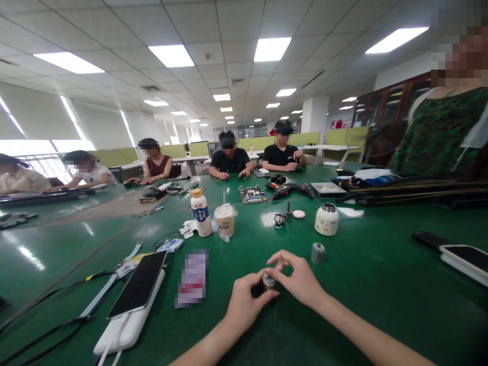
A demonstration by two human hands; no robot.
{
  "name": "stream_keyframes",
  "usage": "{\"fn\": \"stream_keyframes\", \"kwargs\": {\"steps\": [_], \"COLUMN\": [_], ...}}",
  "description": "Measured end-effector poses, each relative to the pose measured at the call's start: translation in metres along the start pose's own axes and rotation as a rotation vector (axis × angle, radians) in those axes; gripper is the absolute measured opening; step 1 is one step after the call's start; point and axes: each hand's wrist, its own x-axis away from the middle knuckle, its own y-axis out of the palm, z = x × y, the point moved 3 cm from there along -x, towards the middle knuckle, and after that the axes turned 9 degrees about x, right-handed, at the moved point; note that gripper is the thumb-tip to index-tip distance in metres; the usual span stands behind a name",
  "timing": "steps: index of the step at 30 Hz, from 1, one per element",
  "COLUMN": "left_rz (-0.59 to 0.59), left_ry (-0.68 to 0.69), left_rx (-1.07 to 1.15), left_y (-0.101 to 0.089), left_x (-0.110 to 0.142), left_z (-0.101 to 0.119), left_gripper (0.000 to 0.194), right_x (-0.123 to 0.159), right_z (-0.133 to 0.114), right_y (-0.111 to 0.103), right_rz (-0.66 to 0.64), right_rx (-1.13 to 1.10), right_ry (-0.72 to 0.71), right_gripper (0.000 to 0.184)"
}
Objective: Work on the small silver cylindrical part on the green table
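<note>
On the green table, my left hand point(244, 301) wraps its thumb and fingers round the side of a small metal cylinder point(269, 285), which stands upright. My right hand point(299, 278) reaches over from the right, its thumb and fingertips bent together at the cylinder's top. Whether a small part sits between those right fingertips is hidden. A second grey metal cylinder point(317, 253) stands apart, just beyond my right hand. Farther back are a cream jar without a lid point(327, 219), a dark metal-framed piece point(279, 220), a dark stepped part point(288, 210) and a pale pink oval point(299, 214).
Left of my hands lie a phone on a white power bank point(139, 284), straps and a pixelated packet point(192, 279). A bottle point(201, 213) and a drink cup point(225, 223) stand ahead. Beyond are a circuit board point(252, 194) and a power drill point(282, 191). Several people sit around the table.
</note>
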Motion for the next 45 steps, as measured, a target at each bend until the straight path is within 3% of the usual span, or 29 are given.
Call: {"fn": "stream_keyframes", "kwargs": {"steps": [4,7,10,18,23,27,32,37,45], "left_rz": [-0.012,-0.011,-0.015,-0.025,-0.001,0.009,0.007,0.003,-0.005], "left_ry": [-0.009,-0.010,-0.004,-0.008,-0.010,-0.013,-0.018,-0.023,-0.008], "left_rx": [0.000,-0.004,0.011,0.008,0.016,0.011,0.000,0.015,-0.029], "left_y": [0.000,0.000,0.000,-0.001,0.000,0.000,0.000,-0.001,0.000], "left_x": [-0.001,-0.001,-0.001,-0.002,-0.001,0.000,0.000,-0.001,0.000], "left_z": [0.001,0.002,0.003,0.003,0.000,-0.003,-0.003,-0.001,0.003], "left_gripper": [0.022,0.018,0.020,0.021,0.032,0.036,0.036,0.036,0.019], "right_x": [-0.003,-0.002,0.000,-0.004,-0.014,-0.014,-0.011,-0.014,-0.007], "right_z": [0.002,-0.001,-0.002,-0.002,0.036,0.070,0.081,0.071,0.001], "right_y": [-0.006,-0.004,0.000,-0.007,-0.018,-0.011,-0.007,-0.009,-0.007], "right_rz": [0.074,-0.042,-0.114,0.028,0.144,0.024,-0.047,-0.058,-0.118], "right_rx": [-0.059,-0.100,-0.079,-0.143,-0.054,-0.030,-0.066,-0.090,-0.233], "right_ry": [0.015,-0.046,-0.053,-0.036,0.042,0.059,0.056,0.071,0.002], "right_gripper": [0.019,0.023,0.014,0.015,0.018,0.014,0.021,0.012,0.010]}}
